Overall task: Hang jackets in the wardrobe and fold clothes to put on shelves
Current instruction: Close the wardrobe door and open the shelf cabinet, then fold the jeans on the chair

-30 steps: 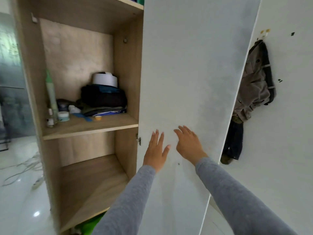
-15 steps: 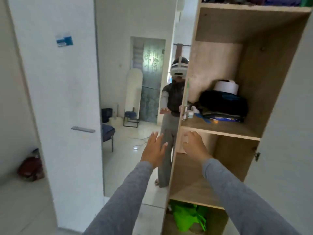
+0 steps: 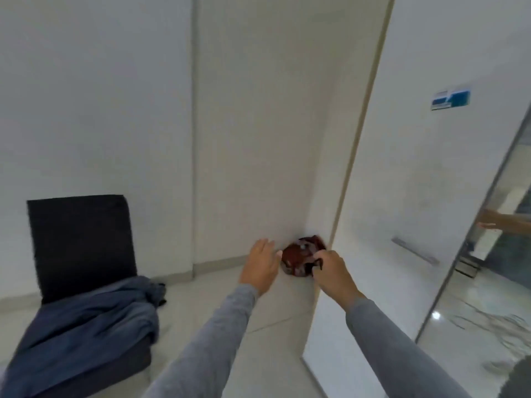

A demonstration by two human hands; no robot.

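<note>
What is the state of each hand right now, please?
Left hand: open, fingers straight, holding nothing.
Right hand: fingers curled; whether it grips anything cannot be told.

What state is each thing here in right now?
Left hand: open, fingers straight, holding nothing.
Right hand: fingers curled; grip unclear.
Red-brown bundle: crumpled on the floor in the corner.
Blue garment: unfolded, heaped on the chair.
White door: standing open.
</note>
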